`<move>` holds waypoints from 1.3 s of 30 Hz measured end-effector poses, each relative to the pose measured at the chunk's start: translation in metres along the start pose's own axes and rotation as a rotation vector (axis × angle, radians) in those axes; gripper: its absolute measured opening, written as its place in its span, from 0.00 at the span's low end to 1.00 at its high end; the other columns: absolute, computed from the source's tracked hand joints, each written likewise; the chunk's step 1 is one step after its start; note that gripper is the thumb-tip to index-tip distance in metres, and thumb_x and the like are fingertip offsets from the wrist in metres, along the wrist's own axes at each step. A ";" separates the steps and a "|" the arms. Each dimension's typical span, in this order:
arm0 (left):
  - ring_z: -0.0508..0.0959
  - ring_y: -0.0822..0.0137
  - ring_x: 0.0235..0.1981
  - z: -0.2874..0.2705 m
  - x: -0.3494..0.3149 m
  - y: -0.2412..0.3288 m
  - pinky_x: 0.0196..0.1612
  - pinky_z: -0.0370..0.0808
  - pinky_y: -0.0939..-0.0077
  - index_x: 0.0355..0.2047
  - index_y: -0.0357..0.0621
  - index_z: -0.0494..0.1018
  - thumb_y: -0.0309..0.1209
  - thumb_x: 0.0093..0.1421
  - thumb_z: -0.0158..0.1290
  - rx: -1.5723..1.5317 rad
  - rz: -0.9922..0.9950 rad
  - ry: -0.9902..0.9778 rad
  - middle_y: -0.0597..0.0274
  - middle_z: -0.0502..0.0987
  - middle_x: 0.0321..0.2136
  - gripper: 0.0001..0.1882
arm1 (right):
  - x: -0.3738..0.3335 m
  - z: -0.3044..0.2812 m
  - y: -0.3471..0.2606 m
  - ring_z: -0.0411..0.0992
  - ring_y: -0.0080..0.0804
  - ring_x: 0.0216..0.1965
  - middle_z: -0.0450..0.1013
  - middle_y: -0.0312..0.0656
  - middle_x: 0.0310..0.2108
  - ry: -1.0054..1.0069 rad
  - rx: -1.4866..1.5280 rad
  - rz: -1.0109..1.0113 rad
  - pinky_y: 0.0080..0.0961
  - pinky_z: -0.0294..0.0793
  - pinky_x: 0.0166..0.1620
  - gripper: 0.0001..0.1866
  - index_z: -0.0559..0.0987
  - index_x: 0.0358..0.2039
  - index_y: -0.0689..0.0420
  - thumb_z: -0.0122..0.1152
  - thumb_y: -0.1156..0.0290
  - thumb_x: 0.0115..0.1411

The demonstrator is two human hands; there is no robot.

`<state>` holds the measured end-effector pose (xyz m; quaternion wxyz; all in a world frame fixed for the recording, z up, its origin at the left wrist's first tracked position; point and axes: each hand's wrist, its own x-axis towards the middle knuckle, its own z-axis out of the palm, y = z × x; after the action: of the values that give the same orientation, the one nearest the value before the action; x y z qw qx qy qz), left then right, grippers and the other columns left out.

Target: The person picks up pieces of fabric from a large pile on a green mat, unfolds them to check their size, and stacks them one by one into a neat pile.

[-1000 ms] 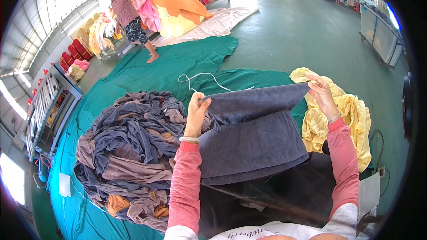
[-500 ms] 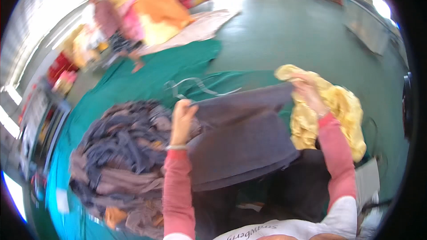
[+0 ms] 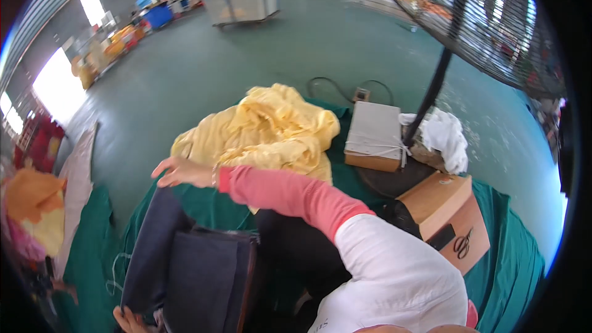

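Floor: smooth grey-green (image 3: 308, 37), running back to a white-sided wheeled cart (image 3: 243, 0).
Green sheet: spread over that floor (image 3: 515, 234), creased, its right edge curving past the boxes.
Dark blue-grey cloth: left of the person's knees, toward the sheet's left edge, one flap raised and the rest flat (image 3: 206, 277); whether sheet or lap bears it, I cannot tell.
Right hand: reaches across (image 3: 185, 172), fingertips closed on the flap's far end.
Left hand: partly cut off low in the view (image 3: 131, 320), seemingly pinching the flap's near end.
Yellow cloth: loose heap (image 3: 283, 126) at the sheet's far edge, just beyond the right forearm.
Right side: grey-topped box (image 3: 375, 126), fan stand (image 3: 435, 89), white cloth (image 3: 444, 139), and brown box (image 3: 438, 200) with black scissors (image 3: 462, 243).
Just changed: the view has swung rightward, bringing fan and boxes in and losing the dark heap.
Meaning: the flap remains stretched between both hands; its fold, I judge, is not yet laid down.
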<state>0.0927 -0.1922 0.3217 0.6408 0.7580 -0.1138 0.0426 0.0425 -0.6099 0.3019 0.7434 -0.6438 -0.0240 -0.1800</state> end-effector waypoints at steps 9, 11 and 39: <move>0.63 0.71 0.25 -0.014 0.013 -0.009 0.26 0.63 0.79 0.42 0.32 0.66 0.33 0.58 0.51 0.115 0.134 -0.031 0.62 0.66 0.29 0.17 | -0.003 0.013 -0.013 0.69 0.21 0.29 0.72 0.36 0.27 0.030 0.032 -0.002 0.18 0.69 0.34 0.16 0.75 0.39 0.60 0.64 0.71 0.48; 0.63 0.71 0.25 -0.020 0.019 -0.018 0.26 0.62 0.78 0.41 0.32 0.65 0.33 0.59 0.51 0.096 0.103 -0.046 0.62 0.66 0.29 0.16 | -0.003 0.010 -0.014 0.69 0.21 0.30 0.72 0.36 0.27 0.045 0.044 0.005 0.18 0.69 0.34 0.16 0.75 0.38 0.60 0.64 0.71 0.48; 0.66 0.62 0.37 -0.003 -0.007 0.008 0.43 0.64 0.71 0.43 0.27 0.65 0.35 0.59 0.49 0.174 0.076 -0.005 0.54 0.67 0.37 0.20 | -0.005 0.000 -0.004 0.70 0.20 0.31 0.72 0.35 0.29 0.025 0.024 0.045 0.16 0.70 0.35 0.16 0.76 0.38 0.59 0.64 0.69 0.49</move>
<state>0.0840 -0.1896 0.3280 0.5703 0.8060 -0.1401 0.0749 0.0365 -0.6093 0.3038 0.7551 -0.6329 -0.0025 -0.1712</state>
